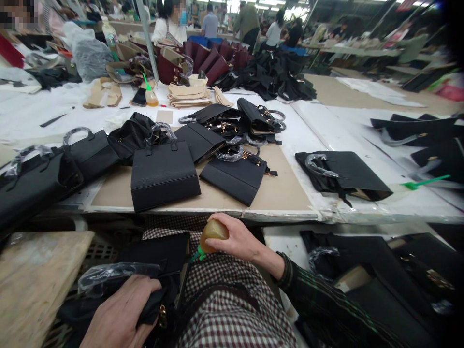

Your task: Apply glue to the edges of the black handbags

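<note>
My right hand point(235, 239) is wrapped round a squeeze bottle point(215, 234) of amber liquid, tipped so its green nozzle points down and left. The nozzle is close to the edge of a black handbag point(159, 253) on my lap; whether it touches I cannot tell. With fingers bent, my left hand point(125, 309) grips dark material of that handbag near a gold zip pull. Clear plastic wrap covers the bag's handle just above this hand. The lower part of the bag is hidden by my left hand and forearm.
Several black handbags point(163, 174) with wrapped handles lie on the white worktable point(290, 135). Another amber squeeze bottle point(151, 99) stands farther back, near stacked beige pieces point(190, 95). A wooden board point(39, 285) is at my left, more bags point(362, 280) at my right. People work beyond.
</note>
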`<act>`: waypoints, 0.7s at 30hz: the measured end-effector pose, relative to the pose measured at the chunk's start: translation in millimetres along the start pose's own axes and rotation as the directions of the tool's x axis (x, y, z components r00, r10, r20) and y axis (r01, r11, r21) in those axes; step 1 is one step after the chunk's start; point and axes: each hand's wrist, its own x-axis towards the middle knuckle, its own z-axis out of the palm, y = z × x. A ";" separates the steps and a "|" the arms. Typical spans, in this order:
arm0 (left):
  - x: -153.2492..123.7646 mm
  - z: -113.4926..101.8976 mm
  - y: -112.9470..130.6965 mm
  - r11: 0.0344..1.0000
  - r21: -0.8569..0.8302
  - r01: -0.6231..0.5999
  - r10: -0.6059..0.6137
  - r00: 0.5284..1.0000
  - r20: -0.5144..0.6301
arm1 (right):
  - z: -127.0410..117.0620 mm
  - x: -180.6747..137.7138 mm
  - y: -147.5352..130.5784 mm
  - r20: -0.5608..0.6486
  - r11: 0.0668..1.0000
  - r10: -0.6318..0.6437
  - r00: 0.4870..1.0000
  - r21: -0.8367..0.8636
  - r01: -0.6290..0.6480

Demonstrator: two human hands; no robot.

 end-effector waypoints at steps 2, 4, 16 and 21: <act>2.3 -0.6 -0.5 1.000 0.008 0.005 -0.004 1.000 -0.003 | -0.8 -1.4 0.5 0.003 0.997 0.048 0.999 0.052 -0.048; 4.7 -1.5 -1.4 1.000 0.011 0.003 -0.003 1.000 -0.004 | -1.6 -3.6 3.2 0.001 0.993 0.078 0.997 0.089 -0.077; -12.3 5.1 -15.0 0.996 0.030 0.079 -0.080 0.997 0.025 | 5.0 -7.3 20.2 -0.066 0.940 0.235 0.970 0.271 -0.209; -16.7 6.5 -16.0 0.979 -0.017 0.204 -0.204 0.979 0.028 | 3.3 -9.1 15.7 0.004 0.898 0.283 0.959 0.349 -0.266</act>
